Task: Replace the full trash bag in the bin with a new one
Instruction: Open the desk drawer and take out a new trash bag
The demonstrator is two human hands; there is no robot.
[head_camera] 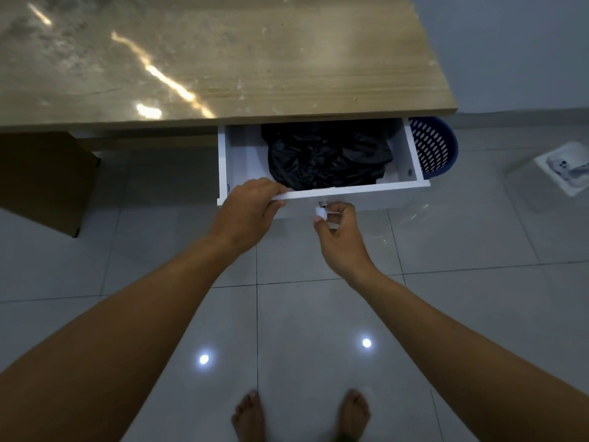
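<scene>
Below you, the grey tiled floor (446,314) is filling most of the view and throwing back two small spots of light, and your bare feet (248,416) are standing on it at the bottom edge. Across the top, the wooden desk (223,59) is catching long streaks of glare on its surface. Under its left end a brown cardboard box (41,180) is sitting on the tiles. Under its right end a white drawer (350,189) is standing pulled out towards you, and a crumpled heap of black trash bags (328,157) is lying inside it, filling the middle and right of the compartment. Just beyond the drawer's right wall the blue bin (436,145) is standing on the floor against the desk. Only part of its perforated wall is showing, so what it is holding cannot be told. Further right a white square fitting (564,167) is lying in the floor. Your left hand (245,212) is gripping the top edge of the drawer front near its left end, fingers curled over the rim and thumb below. Your right hand (338,234) is lower, at the middle of the drawer front — its thumb and fingers are pinching a small white tab (321,213) at the lock.
</scene>
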